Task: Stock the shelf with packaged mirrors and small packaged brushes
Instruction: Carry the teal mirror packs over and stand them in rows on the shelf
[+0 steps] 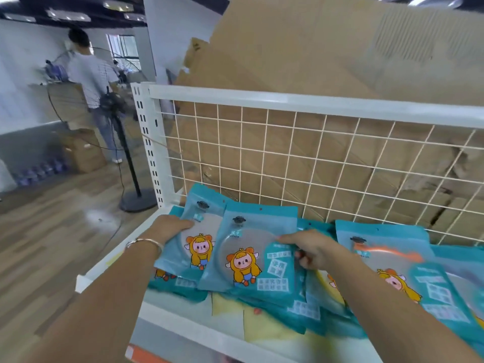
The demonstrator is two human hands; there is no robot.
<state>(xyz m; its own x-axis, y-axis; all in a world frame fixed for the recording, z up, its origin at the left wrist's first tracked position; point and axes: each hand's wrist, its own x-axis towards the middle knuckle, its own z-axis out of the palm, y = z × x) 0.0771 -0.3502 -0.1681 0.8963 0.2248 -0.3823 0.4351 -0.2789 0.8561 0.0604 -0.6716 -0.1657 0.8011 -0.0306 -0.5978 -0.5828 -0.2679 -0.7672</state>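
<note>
Several teal packaged mirrors with a cartoon figure lie overlapping on the white shelf. My left hand grips the left edge of one mirror pack at the shelf's left end, thumb on top. My right hand pinches the right edge of the neighbouring mirror pack, which overlaps the first. More mirror packs are piled to the right. No brush packs are visible.
A white wire grid back panel rises behind the shelf, with stacked cardboard beyond it. A standing fan and a person are at the left on the wooden floor. An orange item shows below the shelf.
</note>
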